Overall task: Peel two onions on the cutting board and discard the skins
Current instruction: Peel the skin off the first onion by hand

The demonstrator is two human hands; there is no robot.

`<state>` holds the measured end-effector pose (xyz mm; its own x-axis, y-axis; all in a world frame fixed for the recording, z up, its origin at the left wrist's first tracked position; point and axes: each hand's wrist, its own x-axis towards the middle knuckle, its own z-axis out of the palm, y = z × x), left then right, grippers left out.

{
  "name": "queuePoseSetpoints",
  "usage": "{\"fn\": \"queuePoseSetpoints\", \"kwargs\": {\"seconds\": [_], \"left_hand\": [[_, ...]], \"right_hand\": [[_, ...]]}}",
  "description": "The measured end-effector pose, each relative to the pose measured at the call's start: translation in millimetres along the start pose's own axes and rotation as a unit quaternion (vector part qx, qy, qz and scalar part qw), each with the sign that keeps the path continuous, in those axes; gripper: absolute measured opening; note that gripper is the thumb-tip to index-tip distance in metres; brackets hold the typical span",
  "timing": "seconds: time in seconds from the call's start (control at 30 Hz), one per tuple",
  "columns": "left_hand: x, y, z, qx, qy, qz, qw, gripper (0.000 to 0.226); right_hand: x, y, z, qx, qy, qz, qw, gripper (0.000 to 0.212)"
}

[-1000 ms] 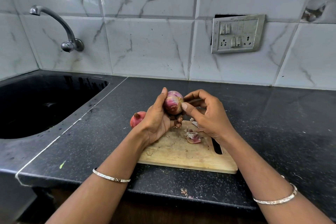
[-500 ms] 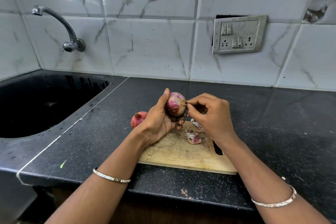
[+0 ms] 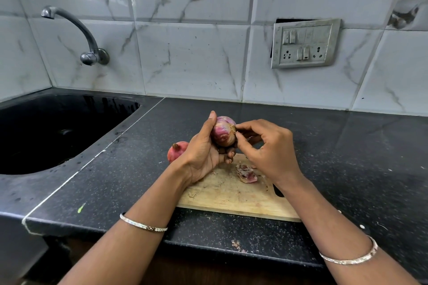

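My left hand (image 3: 203, 152) grips a partly peeled pink-purple onion (image 3: 223, 131) above the far edge of the wooden cutting board (image 3: 234, 194). My right hand (image 3: 266, 148) pinches at the onion's right end with thumb and forefinger. A second onion (image 3: 176, 151), still in its red skin, lies on the counter just left of the board, partly hidden behind my left hand. A heap of peeled skins (image 3: 246, 172) lies on the board below my right hand.
A black sink (image 3: 53, 132) is sunk into the dark counter (image 3: 347, 157) at the left, with a tap (image 3: 76, 30) on the tiled wall above it. A switch and socket plate (image 3: 305, 43) is on the wall at the right. Small skin scraps (image 3: 236, 245) lie near the counter's front edge.
My right hand has moved in from beside the onion, and its fingertips now pinch at the onion's right end. My left hand has kept its grip and turned the onion slightly.
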<state>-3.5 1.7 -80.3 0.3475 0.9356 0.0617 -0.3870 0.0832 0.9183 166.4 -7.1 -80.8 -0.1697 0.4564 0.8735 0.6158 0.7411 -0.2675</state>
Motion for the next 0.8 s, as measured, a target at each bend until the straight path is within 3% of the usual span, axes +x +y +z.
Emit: {"fn": "queuePoseSetpoints", "kwargs": {"seconds": [0.5, 0.7, 0.8], "left_hand": [[1.6, -1.9, -0.5, 0.009, 0.000, -0.014, 1.000, 0.066], [0.7, -1.5, 0.6, 0.015, 0.007, -0.018, 1.000, 0.067], [0.3, -1.3, 0.7, 0.013, 0.010, -0.012, 1.000, 0.069]], "right_hand": [[-1.0, -4.9, 7.0, -0.130, 0.035, -0.060, 0.989, 0.007], [0.8, -4.7, 4.4, -0.028, 0.028, 0.022, 0.999, 0.002], [0.9, -6.0, 1.7, 0.030, 0.001, 0.053, 0.998, 0.011]]}}
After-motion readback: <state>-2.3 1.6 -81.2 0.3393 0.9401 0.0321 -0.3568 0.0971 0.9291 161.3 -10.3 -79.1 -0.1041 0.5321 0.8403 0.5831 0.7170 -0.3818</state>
